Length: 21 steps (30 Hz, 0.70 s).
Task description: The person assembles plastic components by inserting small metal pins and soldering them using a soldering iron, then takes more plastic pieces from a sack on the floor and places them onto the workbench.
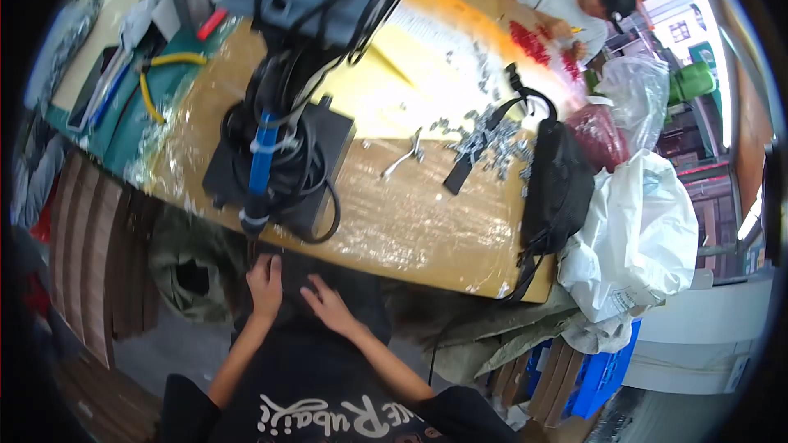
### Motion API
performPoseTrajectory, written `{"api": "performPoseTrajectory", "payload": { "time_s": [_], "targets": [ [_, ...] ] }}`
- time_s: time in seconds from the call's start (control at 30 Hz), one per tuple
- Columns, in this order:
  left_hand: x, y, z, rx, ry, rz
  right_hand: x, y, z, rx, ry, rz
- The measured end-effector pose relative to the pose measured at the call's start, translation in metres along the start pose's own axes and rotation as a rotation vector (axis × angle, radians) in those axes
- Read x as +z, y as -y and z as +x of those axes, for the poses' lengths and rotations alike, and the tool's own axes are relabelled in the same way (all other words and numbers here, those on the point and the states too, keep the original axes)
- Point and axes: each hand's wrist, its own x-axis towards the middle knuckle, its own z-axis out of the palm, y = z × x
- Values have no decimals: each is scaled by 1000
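Left hand: lies flat, fingers extended and pointing up toward the table edge, palm down on a dark object in the person's lap below the table; grasps nothing.

Dark object: sits between body and table, directly under both hands; its kind cannot be told, and its long axis appears to run left to right along the table edge.

Right hand: just beside the left, also open and pressed flat on the same dark object, fingers splayed and angled up-left; holds nothing. Both hands touch the object; neither is clearly nearer.

Black machine base: on the table straight above the hands, wound with black cables, a blue-handled tool hanging down its front.

Small metal parts: scattered up and right of the hands, well apart.

Black bag: at the right table edge.

White plastic sack: far right, beside the bag.
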Motion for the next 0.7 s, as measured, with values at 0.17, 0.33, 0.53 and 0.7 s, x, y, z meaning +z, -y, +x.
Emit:
{"api": "performPoseTrajectory", "payload": {
  "time_s": [0.17, 0.33, 0.53, 0.7],
  "targets": [
    [-9, -5, -9, -13, 73, -162, 0, -4, -10, -163, -202, -51],
    [-13, -11, -10, 43, 106, -163, -29, -29, -29, -78, -647, -273],
    [3, -14, -2, 71, 226, -103, -107, -98, -93, 351, -1361, -634],
    [7, -16, -1, 125, 179, -91, -136, -92, -154, 434, -1639, -349]
  ]
}}
